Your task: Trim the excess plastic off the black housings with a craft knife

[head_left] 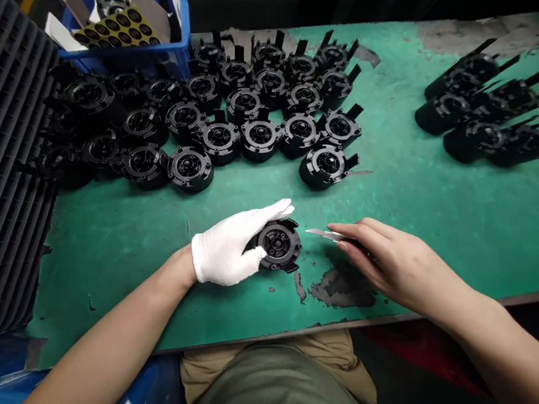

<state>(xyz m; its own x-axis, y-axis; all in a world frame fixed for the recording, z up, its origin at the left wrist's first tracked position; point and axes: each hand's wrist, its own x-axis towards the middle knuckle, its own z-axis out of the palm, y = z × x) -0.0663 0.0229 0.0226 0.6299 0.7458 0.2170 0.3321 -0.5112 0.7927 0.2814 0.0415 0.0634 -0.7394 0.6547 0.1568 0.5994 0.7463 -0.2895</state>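
Note:
My left hand, in a white glove, is wrapped around the left side of a round black plastic housing on the green table. The thumb lies along its near edge and the fingers reach over its far side. Tabs stick out from its rim, and its ringed face with a small centre hub points up. My bare right hand grips a craft knife between thumb and fingers. The pointed blade faces left, a little apart from the housing. Most of the knife's handle is hidden in my palm.
Many similar black housings stand in rows across the back left, one slightly forward. Another group stands at the right. A blue bin with a sticker sheet sits behind. A dark ribbed panel borders the left.

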